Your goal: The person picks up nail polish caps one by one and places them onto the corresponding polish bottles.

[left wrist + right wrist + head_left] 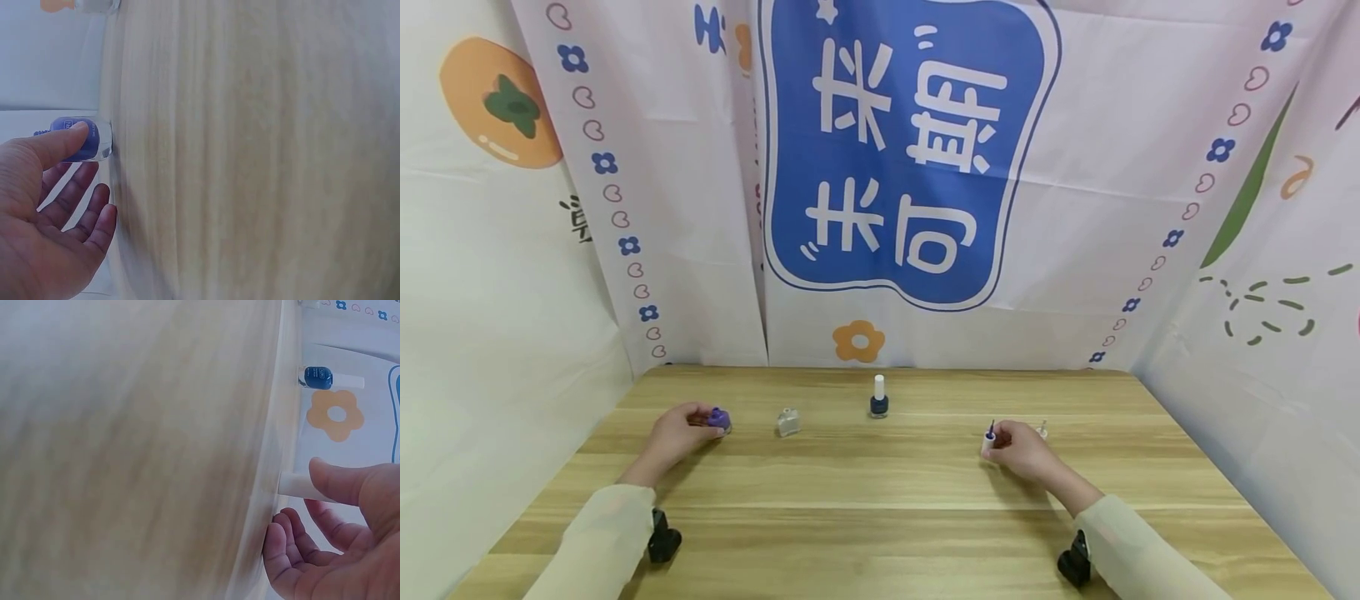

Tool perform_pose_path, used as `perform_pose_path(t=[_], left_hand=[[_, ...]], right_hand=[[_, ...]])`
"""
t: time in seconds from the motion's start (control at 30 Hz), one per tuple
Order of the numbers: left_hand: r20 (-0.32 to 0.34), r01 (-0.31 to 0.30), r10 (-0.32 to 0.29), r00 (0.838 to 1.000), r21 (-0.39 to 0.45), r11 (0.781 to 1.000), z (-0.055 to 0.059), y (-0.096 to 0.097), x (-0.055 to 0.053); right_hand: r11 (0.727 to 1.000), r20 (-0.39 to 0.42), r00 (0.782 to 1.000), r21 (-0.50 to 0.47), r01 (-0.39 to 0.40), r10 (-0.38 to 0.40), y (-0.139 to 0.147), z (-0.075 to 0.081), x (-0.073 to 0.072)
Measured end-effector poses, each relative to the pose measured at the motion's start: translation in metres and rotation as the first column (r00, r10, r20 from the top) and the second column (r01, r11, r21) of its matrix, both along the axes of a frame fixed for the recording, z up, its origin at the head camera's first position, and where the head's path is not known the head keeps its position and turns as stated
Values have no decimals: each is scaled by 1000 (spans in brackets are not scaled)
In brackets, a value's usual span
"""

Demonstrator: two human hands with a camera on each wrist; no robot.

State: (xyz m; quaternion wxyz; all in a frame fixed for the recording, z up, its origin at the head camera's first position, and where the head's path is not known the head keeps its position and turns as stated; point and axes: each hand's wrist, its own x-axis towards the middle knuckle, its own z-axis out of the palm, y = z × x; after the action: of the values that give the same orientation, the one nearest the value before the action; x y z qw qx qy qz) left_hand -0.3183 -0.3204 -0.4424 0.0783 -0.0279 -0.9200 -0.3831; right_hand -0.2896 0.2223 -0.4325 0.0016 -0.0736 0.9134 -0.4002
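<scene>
My left hand (674, 435) pinches an uncapped purple nail polish bottle (718, 419) between thumb and fingers at the table's left. Its threaded neck shows in the left wrist view, where the purple bottle (81, 139) appears sideways with its base at the tabletop. On the right, my right hand (1022, 450) pinches a white nail polish cap (988, 444), its dark-coated brush pointing up. The right wrist view shows this white cap (295, 485) with its end at the tabletop. A second white cap (1042, 432), brush also upward, stands partly hidden behind the right hand.
An open clear nail polish bottle (788, 423) stands right of the left hand. Near the table's back edge, a dark blue nail polish bottle (878, 406) stands upright with its white cap on. Behind the wooden table (850, 533) hangs a printed cloth (1075, 275).
</scene>
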Motion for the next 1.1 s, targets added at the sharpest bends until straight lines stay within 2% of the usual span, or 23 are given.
perform_pose_path(t=[0.57,0.83,1.1], left_hand=[[7,-14,14,1000,-19,1000,-2,-1,-3],[11,-27,27,1000,-19,999,0,0,0],[10,-29,29,1000,-8,1000,5,0,3]], right_hand=[[999,-20,1000,33,-10,11,-3,2,1],[999,-19,1000,32,4,-3,-3,2,-1],[999,-31,999,51,12,-10,-2,8,-3]])
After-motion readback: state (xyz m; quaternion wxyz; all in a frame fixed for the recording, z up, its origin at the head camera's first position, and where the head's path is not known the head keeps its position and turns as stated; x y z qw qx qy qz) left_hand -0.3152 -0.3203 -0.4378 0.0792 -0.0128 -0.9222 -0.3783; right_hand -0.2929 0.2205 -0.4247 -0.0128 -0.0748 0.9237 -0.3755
